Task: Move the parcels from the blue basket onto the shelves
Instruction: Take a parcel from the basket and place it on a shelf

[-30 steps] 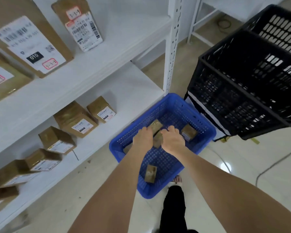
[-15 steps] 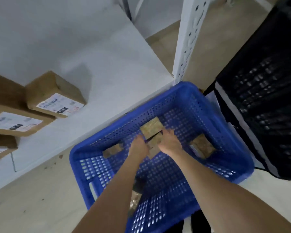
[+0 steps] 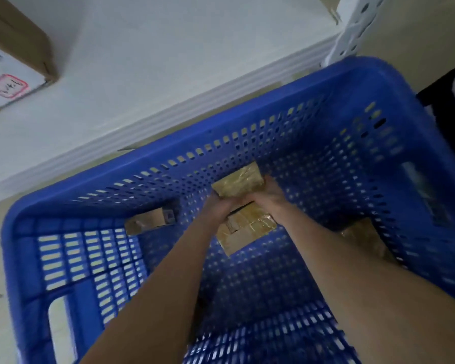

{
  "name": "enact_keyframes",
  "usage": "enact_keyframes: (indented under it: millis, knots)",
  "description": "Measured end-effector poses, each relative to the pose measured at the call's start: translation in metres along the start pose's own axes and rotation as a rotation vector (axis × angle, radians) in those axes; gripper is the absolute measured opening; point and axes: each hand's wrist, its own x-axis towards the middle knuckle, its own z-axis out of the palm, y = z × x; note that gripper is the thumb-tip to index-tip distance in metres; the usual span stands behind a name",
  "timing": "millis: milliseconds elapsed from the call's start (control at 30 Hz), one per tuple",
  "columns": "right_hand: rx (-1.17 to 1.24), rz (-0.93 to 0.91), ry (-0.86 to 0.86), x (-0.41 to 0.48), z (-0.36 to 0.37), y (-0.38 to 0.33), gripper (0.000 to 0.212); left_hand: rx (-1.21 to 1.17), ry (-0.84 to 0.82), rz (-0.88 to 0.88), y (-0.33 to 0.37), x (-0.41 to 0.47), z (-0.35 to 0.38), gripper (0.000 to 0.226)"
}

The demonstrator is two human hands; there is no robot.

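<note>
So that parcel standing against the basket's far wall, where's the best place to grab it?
By its two short ends, coming down from above. The parcel leans on edge against the far wall of the basket, so its top edge and ends are free. The left hand and right hand are already at its lower corners.

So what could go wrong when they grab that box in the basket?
Both hands, left and right, pinch one small taped box; the shiny tape may let it slip and drop on the box below. The blue basket is deep, so a forearm could snag its wall on the way out. The picture is blurred, so the grip itself is hard to judge.
</note>
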Motion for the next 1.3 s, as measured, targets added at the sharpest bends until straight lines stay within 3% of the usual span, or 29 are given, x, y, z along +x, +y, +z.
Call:
enact_keyframes:
  millis: [133,167,300,500,667,767,900,1067,1233,1300]
  knots:
    - [0.194,0.0,0.043,-0.051,-0.01,-0.01,0.043,-0.233,0.116,-0.039,-0.002,-0.057,-0.013,0.063]
    - [0.254,0.011,0.045,-0.072,-0.015,-0.018,0.037,-0.312,0.134,-0.057,0.001,-0.076,-0.018,0.06]
    - [0.402,0.15,0.117,-0.15,-0.033,-0.051,0.054,-0.428,0.181,-0.051,0.023,-0.152,-0.04,0.05]
    - [0.57,0.174,-0.001,-0.285,-0.058,-0.12,0.018,-0.475,0.257,0.009,0.072,-0.277,-0.095,0.031]
    - [0.675,0.134,-0.178,-0.399,-0.071,-0.18,0.031,-0.46,0.206,0.097,0.117,-0.385,-0.154,0.015]
    - [0.702,0.091,-0.255,-0.454,-0.074,-0.205,0.037,-0.447,0.137,0.143,0.141,-0.442,-0.181,0.023]
    - [0.741,0.009,-0.313,-0.516,-0.079,-0.237,0.029,-0.423,0.064,0.268,0.167,-0.506,-0.212,0.042]
    - [0.685,0.002,-0.35,-0.578,-0.077,-0.258,0.049,-0.432,0.084,0.352,0.176,-0.575,-0.231,0.056]
    - [0.756,-0.106,-0.273,-0.64,-0.08,-0.258,0.045,-0.363,-0.037,0.337,0.154,-0.634,-0.237,0.075]
    - [0.709,-0.158,-0.229,-0.66,-0.089,-0.254,0.048,-0.322,0.023,0.373,0.147,-0.656,-0.243,0.077]
